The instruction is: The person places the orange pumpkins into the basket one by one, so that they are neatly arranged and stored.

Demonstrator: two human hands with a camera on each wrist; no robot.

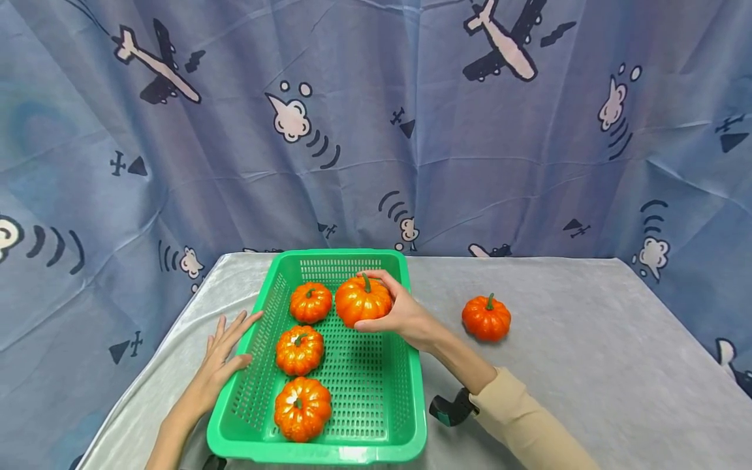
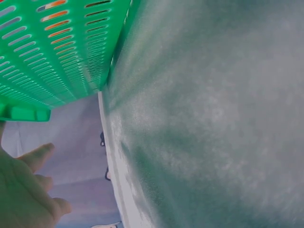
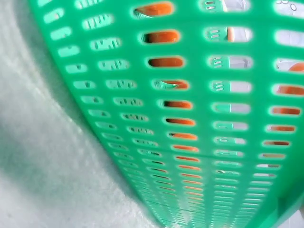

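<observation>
In the head view my right hand (image 1: 402, 316) grips an orange pumpkin (image 1: 360, 301) with a green stem, at the far right part of a green plastic basket (image 1: 416, 391). Three more pumpkins line the basket's left side: a far one (image 1: 310, 303), a middle one (image 1: 299, 350) and a near one (image 1: 302, 409). My left hand (image 1: 220, 362) lies at the basket's left rim with its fingers spread. The left wrist view shows that hand (image 2: 28, 190) beside the slotted wall (image 2: 57, 52). Only the basket's wall (image 3: 199, 111) fills most of the right wrist view; the right hand is hidden there.
Another orange pumpkin (image 1: 486, 318) rests on the grey cloth-covered table (image 1: 564, 365), right of the basket. A blue curtain (image 1: 364, 183) printed with planes hangs behind the table's far edge. A dark wrist device (image 1: 452, 409) sits by the right sleeve (image 1: 523, 418).
</observation>
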